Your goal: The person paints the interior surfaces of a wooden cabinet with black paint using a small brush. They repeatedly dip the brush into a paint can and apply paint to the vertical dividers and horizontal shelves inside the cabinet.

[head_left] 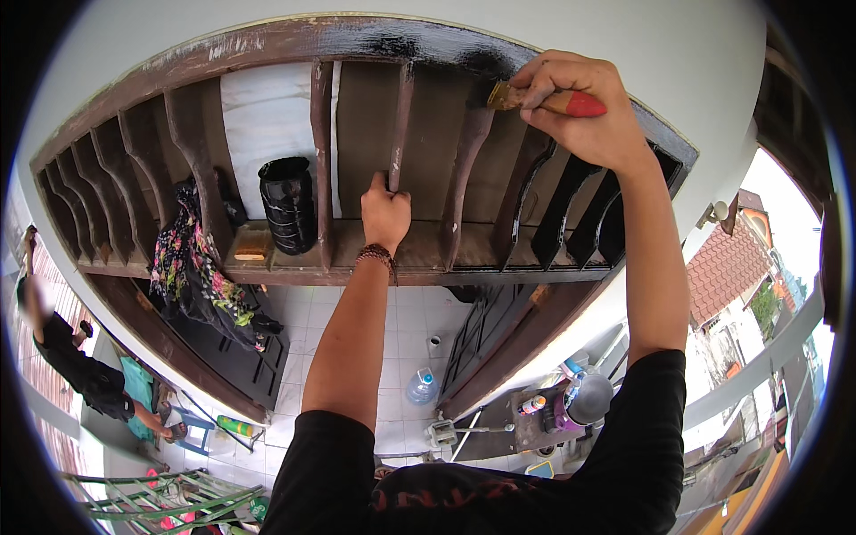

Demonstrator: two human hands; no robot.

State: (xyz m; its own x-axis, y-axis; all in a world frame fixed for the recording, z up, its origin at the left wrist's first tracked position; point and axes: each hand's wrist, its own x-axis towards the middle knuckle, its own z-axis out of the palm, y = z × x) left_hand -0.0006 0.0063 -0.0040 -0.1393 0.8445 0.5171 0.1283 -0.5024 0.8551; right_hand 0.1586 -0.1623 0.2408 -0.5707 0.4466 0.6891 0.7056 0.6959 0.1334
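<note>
My right hand (580,85) grips a paintbrush (586,105) with a red-ended handle. Its dark bristles meet the wooden top rail (392,40) of a vent frame above a doorway, beside the top of a brown slat (468,160). Wet-looking black paint covers the rail's middle and right, while its left part is worn brown. Lower down, my left hand (386,218) is wrapped round another upright slat (403,125). A paint-smeared black container (287,205) stands on the ledge to the left of my left hand. The slats at the right (562,209) are black.
A floral cloth (196,267) hangs over the ledge near a small brown block (254,242). Far below are a tiled floor (334,325), a water jug (422,386) and a table with a pot (590,399). Another person (85,366) is at the lower left, near a green metal frame (169,499).
</note>
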